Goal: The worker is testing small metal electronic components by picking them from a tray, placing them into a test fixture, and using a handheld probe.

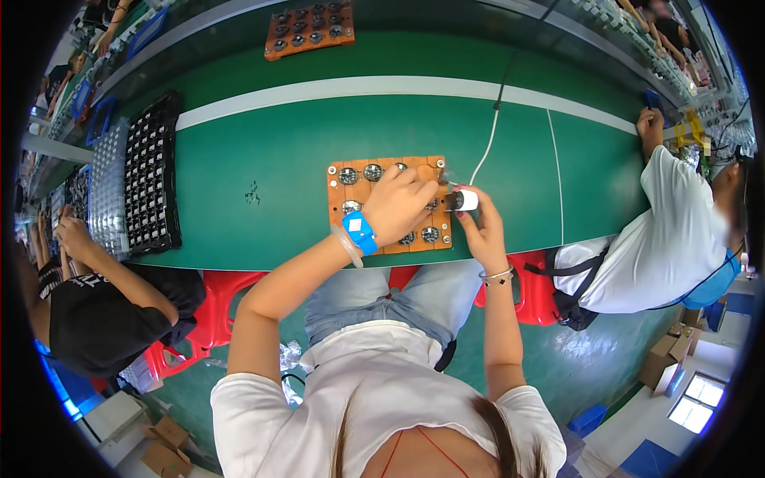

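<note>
An orange-brown fixture board (pixel 339 225) lies near the front edge of the green table, with round dark metallic parts set in its holes. My left hand (pixel 398 205), a blue band on its wrist, reaches across the board. Its fingers are drawn together by the upper right corner; whatever is between them is hidden. In my right hand (pixel 484 229), at the board's right edge, is a small white block-shaped device (pixel 468 200) with a dark end facing the board. A white cable (pixel 488 147) runs down to this device. The hand covers some of the round parts.
A similar loaded fixture board (pixel 311 32) sits at the back. Black trays of small parts (pixel 151 175) stand at the left, beside clear trays (pixel 109 191). Tiny dark bits (pixel 253 193) lie left of the board. People sit at both sides; a white strip (pixel 319 88) crosses the table.
</note>
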A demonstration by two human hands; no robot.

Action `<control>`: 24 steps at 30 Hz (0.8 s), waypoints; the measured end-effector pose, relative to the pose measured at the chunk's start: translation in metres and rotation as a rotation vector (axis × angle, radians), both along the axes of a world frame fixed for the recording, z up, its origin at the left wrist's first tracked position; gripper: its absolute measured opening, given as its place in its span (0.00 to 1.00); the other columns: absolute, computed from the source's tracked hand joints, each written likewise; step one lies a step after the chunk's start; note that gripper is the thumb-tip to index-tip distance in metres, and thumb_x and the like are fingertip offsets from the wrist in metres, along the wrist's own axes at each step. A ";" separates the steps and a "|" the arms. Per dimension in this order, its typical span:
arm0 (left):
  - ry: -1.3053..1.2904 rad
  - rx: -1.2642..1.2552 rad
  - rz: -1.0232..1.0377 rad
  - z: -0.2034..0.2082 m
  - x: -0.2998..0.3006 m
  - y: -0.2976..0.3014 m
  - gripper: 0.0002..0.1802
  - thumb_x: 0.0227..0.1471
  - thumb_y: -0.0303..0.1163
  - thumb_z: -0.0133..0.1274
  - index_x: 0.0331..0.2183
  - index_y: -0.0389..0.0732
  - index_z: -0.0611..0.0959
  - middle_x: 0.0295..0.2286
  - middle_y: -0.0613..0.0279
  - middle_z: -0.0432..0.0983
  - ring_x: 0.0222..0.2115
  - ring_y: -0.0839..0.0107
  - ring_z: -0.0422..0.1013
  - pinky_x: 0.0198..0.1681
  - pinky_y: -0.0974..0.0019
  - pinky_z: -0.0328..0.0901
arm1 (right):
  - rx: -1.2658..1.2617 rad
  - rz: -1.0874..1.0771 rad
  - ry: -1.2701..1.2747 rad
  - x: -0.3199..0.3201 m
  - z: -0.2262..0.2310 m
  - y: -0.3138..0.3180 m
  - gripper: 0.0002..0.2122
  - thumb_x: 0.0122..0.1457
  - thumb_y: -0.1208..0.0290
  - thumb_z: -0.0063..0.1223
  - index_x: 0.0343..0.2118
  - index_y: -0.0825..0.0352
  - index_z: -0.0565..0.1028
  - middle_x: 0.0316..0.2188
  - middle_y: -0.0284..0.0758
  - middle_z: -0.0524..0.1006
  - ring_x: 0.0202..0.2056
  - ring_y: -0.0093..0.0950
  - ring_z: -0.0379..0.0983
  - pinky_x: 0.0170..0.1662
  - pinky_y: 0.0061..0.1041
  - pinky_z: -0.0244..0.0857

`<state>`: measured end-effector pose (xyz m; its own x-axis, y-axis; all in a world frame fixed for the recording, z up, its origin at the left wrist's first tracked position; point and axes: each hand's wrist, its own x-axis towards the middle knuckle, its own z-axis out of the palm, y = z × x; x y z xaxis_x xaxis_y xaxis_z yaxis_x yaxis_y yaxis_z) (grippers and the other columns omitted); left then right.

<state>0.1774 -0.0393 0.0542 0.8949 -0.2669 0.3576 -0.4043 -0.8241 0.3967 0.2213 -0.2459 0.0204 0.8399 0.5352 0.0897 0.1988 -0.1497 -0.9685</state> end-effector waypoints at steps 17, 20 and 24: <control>0.085 -0.067 0.110 0.014 -0.016 0.010 0.14 0.40 0.33 0.61 0.31 0.44 0.74 0.27 0.69 0.73 0.34 0.67 0.67 0.38 0.63 0.56 | 0.297 -0.107 0.071 -0.006 0.012 -0.002 0.18 0.58 0.81 0.48 0.51 0.71 0.62 0.46 0.41 0.71 0.50 0.32 0.67 0.56 0.32 0.57; 0.110 -0.091 0.146 0.019 -0.020 0.015 0.18 0.38 0.34 0.62 0.31 0.44 0.72 0.27 0.66 0.72 0.34 0.64 0.66 0.39 0.61 0.56 | 0.196 -0.051 0.041 -0.004 0.010 0.006 0.17 0.57 0.82 0.47 0.51 0.71 0.63 0.47 0.40 0.71 0.51 0.30 0.66 0.56 0.29 0.58; 0.071 -0.196 0.068 0.020 -0.016 0.007 0.15 0.41 0.33 0.61 0.33 0.44 0.75 0.31 0.68 0.74 0.36 0.66 0.67 0.40 0.63 0.56 | 0.168 0.034 0.009 -0.006 0.008 0.011 0.18 0.57 0.83 0.48 0.51 0.71 0.63 0.47 0.40 0.70 0.50 0.28 0.66 0.55 0.28 0.58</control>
